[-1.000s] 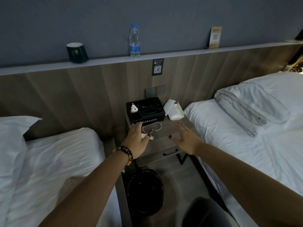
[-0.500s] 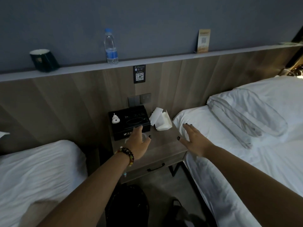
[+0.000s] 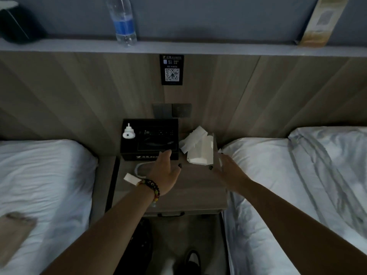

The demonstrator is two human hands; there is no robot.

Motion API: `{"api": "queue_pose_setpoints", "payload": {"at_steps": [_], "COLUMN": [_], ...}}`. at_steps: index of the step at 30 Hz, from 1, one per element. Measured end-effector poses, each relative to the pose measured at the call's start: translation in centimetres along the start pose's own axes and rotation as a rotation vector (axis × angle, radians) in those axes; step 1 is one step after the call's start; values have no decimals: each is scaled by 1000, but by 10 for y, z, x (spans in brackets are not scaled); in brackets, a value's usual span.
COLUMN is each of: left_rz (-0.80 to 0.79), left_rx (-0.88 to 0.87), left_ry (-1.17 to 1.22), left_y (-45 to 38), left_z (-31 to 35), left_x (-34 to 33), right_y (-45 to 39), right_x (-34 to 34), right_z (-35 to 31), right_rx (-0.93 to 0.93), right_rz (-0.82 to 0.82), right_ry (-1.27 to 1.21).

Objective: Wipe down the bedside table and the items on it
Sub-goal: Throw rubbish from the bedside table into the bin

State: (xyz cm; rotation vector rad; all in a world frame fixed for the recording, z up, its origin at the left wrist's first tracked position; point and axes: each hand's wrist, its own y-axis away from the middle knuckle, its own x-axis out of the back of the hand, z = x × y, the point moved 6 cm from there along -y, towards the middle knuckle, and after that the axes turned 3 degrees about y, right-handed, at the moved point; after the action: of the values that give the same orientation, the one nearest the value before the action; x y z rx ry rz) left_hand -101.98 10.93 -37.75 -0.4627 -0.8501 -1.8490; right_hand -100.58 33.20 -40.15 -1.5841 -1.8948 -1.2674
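Note:
The wooden bedside table (image 3: pixel 190 197) stands between two beds. At its back sits a black box (image 3: pixel 151 138) with a small white plug-shaped device (image 3: pixel 128 132) on top. A white tissue pack (image 3: pixel 200 149) with tissue sticking out lies at the back right. A white cable with a white adapter (image 3: pixel 131 178) lies at the front left. My left hand (image 3: pixel 166 173), with a beaded bracelet at the wrist, hovers open over the table, fingertips at the box's front edge. My right hand (image 3: pixel 228 171) is open, fingers spread, just right of the tissue pack. Neither hand holds anything.
White beds flank the table, left bed (image 3: pixel 45 185) and right bed (image 3: pixel 297 185). A ledge (image 3: pixel 198 49) above the wooden headboard carries a water bottle (image 3: pixel 123 22), a dark cup (image 3: pixel 15 24) and a card (image 3: pixel 317 22). A dark bin (image 3: pixel 139 253) stands below the table's drawer.
The view has closed in on the table and tilted down. Both hands have reached further forward, the left toward the black box, the right toward the tissue pack.

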Motion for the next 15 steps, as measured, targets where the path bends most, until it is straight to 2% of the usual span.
{"api": "queue_pose_setpoints", "payload": {"at_steps": [9,15], "left_rz": [-16,-72], "left_rx": [87,-33], "left_ry": [14,-180], "left_y": [-38,-69], "left_z": [-36,-58], "left_x": [-31,-67], "right_y": [-48,-70], "right_x": [-11,-68], "right_z": [12,27], "right_rx": [42,73], "right_rz": [19,67], "right_ry": [-75,12]}}
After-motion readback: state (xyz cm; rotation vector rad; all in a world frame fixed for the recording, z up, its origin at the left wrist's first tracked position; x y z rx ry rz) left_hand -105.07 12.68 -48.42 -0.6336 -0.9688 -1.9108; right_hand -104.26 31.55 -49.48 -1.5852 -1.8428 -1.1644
